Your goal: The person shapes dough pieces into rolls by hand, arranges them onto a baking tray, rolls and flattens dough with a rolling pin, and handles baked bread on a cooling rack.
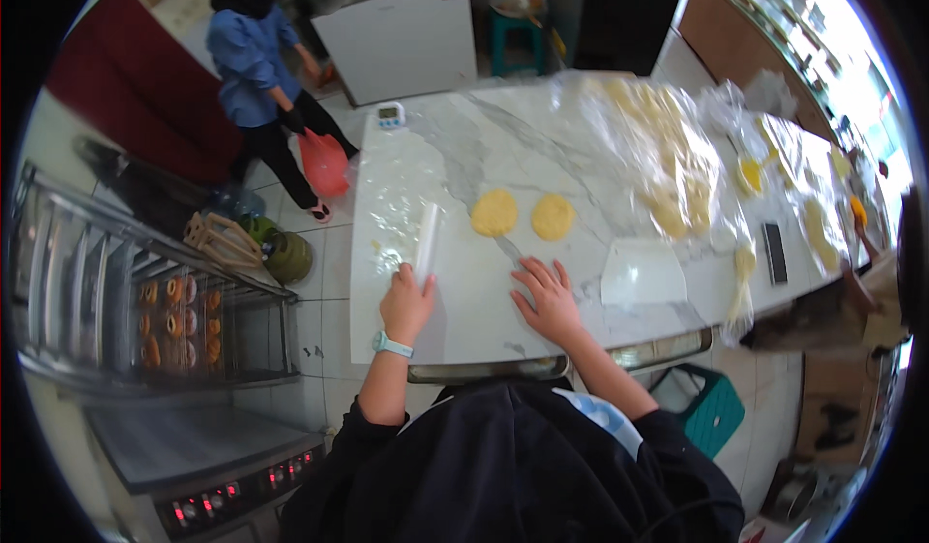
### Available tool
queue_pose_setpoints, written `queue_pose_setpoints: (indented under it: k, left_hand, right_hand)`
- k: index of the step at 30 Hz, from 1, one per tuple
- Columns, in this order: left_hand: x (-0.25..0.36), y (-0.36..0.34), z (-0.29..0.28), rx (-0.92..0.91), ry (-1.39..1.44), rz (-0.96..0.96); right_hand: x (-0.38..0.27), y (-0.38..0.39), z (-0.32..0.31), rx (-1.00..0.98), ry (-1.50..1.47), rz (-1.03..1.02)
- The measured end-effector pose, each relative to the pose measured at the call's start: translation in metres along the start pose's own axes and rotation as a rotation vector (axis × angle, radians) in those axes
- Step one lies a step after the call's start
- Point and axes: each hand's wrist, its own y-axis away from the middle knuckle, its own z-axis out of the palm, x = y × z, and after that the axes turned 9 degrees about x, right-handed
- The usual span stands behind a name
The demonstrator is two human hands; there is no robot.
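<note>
My left hand (pixel 406 303), with a pale watch on its wrist, is closed around the near end of a white rolling pin (pixel 427 238). The pin lies on the marble-patterned table (pixel 464 316), pointing away from me. My right hand (pixel 547 296) rests on the tabletop, fingers spread, holding nothing. Just beyond it are two flattened rounds of yellow dough, a left one (pixel 494 213) and a right one (pixel 553 216), lying apart. A flat white dough scraper (pixel 643 272) lies to the right of my right hand.
Clear plastic sheeting (pixel 619 122) covers several dough pieces at the far right. A small white timer (pixel 390 115) sits at the far left corner; a black phone (pixel 775 253) lies right. One person (pixel 247 59) carries a red bag (pixel 325 163). Left stands a rack (pixel 160 253) of doughnuts.
</note>
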Motion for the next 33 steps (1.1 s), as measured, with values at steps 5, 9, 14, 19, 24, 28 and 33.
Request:
queue_pose_setpoints:
  k: [5, 9, 14, 19, 24, 28, 33]
  left_hand:
    - [0.009, -0.012, -0.005, -0.157, -0.047, -0.071]
    - [0.004, -0.004, -0.001, -0.1, -0.036, -0.068]
    - [0.007, 0.0, 0.005, -0.035, -0.026, -0.004]
    - [0.002, 0.006, 0.006, 0.001, -0.011, 0.001]
    - [0.005, 0.009, 0.011, 0.078, -0.045, 0.004]
    - [0.006, 0.01, 0.012, 0.121, -0.071, 0.015]
    - [0.006, 0.014, 0.014, 0.171, -0.064, 0.0]
  right_hand:
    - [0.006, 0.002, -0.004, -0.017, 0.013, -0.068]
    - [0.006, 0.005, -0.008, -0.054, -0.021, -0.072]
    - [0.028, 0.014, -0.023, -0.181, -0.142, -0.173]
    - [0.073, -0.016, -0.09, 0.103, -0.247, 0.681]
    - [0.117, -0.016, -0.111, 0.765, 0.334, 0.372]
    - [0.128, -0.038, -0.101, 0.533, 0.567, 0.136]
    - [0.179, -0.1, -0.156, 0.499, 0.319, 0.154]
